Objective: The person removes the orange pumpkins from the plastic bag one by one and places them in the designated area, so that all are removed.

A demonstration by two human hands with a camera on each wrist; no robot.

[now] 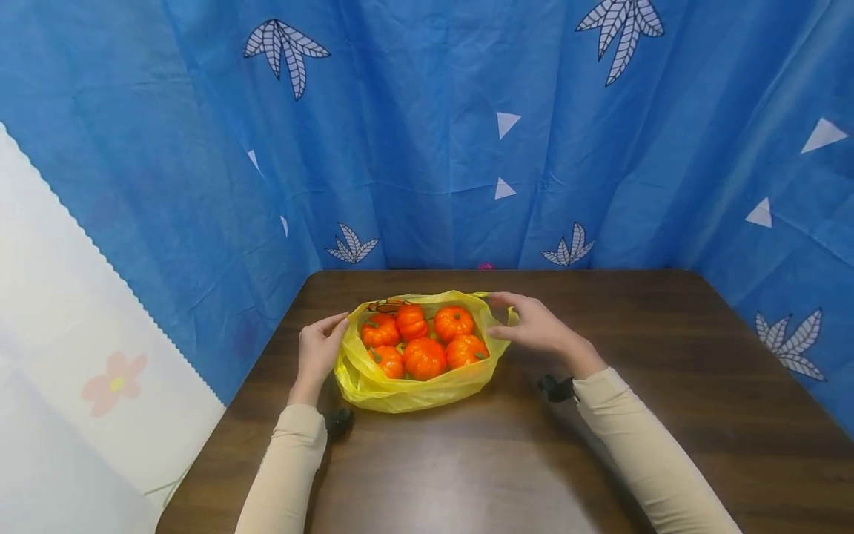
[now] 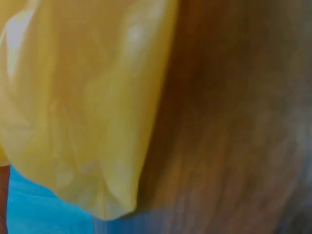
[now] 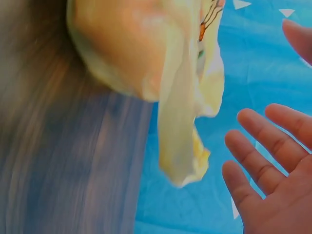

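Observation:
A yellow plastic bag (image 1: 414,397) lies on the table with its mouth spread wide, holding several small orange pumpkins (image 1: 425,359). My left hand (image 1: 319,354) pinches the bag's left rim between thumb and fingers. At the right rim is my right hand (image 1: 534,324), thumb and fingers apart. The right wrist view shows that hand (image 3: 282,180) with fingers extended, beside a hanging flap of the bag (image 3: 178,131) and not gripping it. The bag's side (image 2: 92,107) fills much of the left wrist view, where the left hand's grip is hidden.
The dark wooden table (image 1: 440,460) extends to both sides and in front of the bag. Behind it hangs a blue curtain (image 1: 427,148) with leaf and triangle prints. A white cloth (image 1: 60,311) with a pale flower is at the left.

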